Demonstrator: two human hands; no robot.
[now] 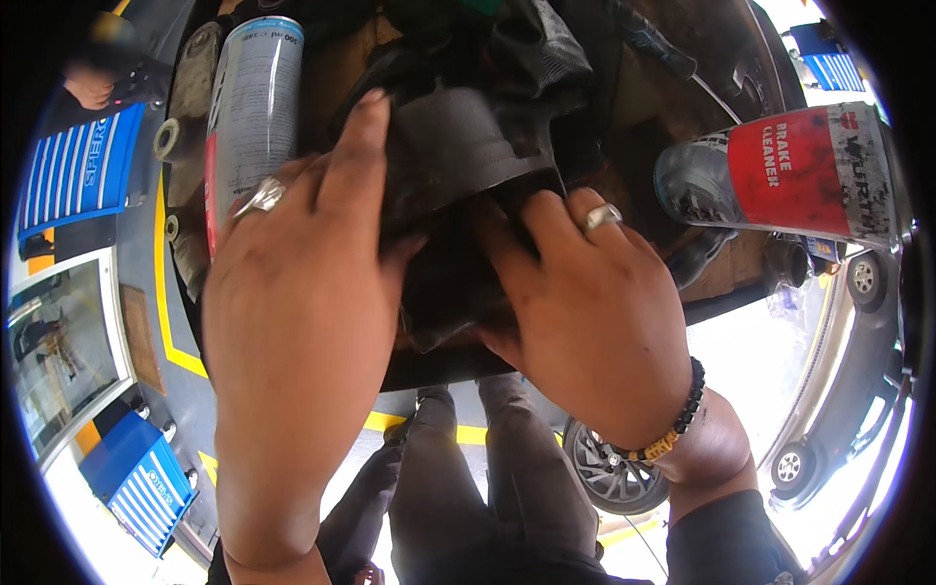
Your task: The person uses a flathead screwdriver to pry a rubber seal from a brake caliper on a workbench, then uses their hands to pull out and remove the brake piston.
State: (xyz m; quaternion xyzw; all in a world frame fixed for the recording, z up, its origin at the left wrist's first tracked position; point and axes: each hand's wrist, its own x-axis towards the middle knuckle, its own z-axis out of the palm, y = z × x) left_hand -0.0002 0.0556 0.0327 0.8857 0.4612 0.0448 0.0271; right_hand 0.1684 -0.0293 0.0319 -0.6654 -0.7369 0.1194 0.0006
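Note:
A dark, rounded, cup-like part [453,136] sits in front of me among black folded material. My left hand [302,253] lies along its left side, index finger stretched out toward the part's far end, thumb near its lower edge; the other fingertips are hidden. Bent over the near rim, my right hand [595,302] grips a black piece [444,292] just below the cup-like part, its fingertips partly lost in shadow. Left of my left hand stands a spray can [255,107], white-grey with a blue top edge. A red and grey spray can [790,175] lies to the right.
A screwdriver [663,54] lies at the far right of the dark, cluttered work surface [721,292]. Metal arms with round ends [168,139] line its left side. Blue cabinets [146,483], a wheel [614,468] and a car [848,390] stand beyond. Another person's hand [90,88] shows far left.

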